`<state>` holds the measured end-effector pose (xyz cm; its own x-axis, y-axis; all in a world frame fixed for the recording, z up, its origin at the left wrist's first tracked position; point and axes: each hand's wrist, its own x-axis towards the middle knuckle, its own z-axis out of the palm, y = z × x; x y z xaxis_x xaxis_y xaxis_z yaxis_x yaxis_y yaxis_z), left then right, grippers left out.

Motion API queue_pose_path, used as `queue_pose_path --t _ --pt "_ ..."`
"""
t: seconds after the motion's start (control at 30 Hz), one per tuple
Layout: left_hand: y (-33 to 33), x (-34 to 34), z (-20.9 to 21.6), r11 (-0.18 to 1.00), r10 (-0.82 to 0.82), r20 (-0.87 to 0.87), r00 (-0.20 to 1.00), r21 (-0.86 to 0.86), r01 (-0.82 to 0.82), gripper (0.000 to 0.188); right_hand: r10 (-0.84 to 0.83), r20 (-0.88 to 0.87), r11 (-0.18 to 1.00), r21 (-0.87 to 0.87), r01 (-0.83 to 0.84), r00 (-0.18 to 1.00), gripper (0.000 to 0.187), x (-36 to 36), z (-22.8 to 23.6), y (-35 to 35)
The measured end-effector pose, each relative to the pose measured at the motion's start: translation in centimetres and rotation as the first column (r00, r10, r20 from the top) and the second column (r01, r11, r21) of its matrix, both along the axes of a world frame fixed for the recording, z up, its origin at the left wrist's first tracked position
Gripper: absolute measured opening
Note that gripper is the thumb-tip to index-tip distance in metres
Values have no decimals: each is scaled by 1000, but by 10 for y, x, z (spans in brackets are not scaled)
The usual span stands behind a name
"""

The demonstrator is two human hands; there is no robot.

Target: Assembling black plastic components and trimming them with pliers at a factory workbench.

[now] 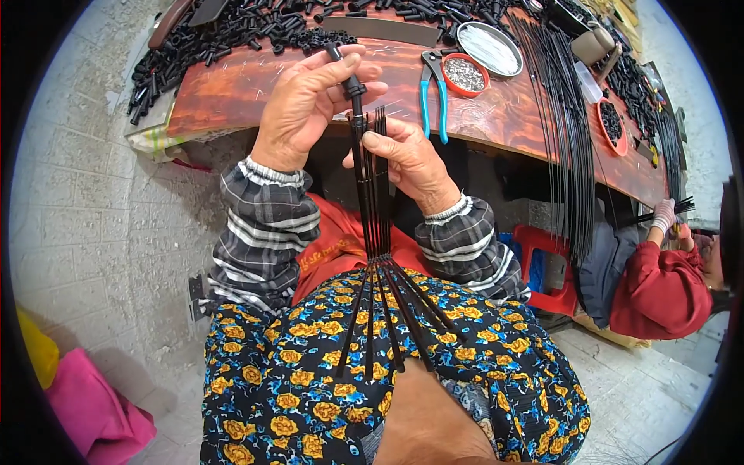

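Note:
My left hand (302, 101) pinches a black tubular umbrella runner (353, 84) upright between thumb and fingers, over the table's near edge. Just below it, my right hand (411, 159) grips a bundle of thin black umbrella ribs (372, 213) near its top. One rib stands at the lower end of the runner; whether it is fastened there is too small to tell. Lower down, the ribs are jointed, and their thicker ends fan out over the flowered cloth (310, 341) on my lap. My right fingers are partly hidden behind the bundle.
On the reddish wooden table (240, 93) lie heaps of black runners (271, 31), blue-handled pliers (432, 97), a red dish of small metal bits (465, 75) and a round metal tin (490, 48). Long black ribs (562, 178) hang over the edge. A co-worker in red (659, 291) sits at right.

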<state>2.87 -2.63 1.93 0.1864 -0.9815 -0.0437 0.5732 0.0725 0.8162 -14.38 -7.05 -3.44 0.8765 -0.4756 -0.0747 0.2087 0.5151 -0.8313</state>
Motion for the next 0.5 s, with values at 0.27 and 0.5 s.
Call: queue_pose_path --t 0.27,0.5 --pt "-1 2 -10 998 -52 239 970 31 46 23 -32 -48 998 -59 30 998 25 1 -7 -6" --pt "0 7 -5 995 -95 317 944 34 89 30 -14 -59 999 -51 11 998 24 -1 -7 -10"
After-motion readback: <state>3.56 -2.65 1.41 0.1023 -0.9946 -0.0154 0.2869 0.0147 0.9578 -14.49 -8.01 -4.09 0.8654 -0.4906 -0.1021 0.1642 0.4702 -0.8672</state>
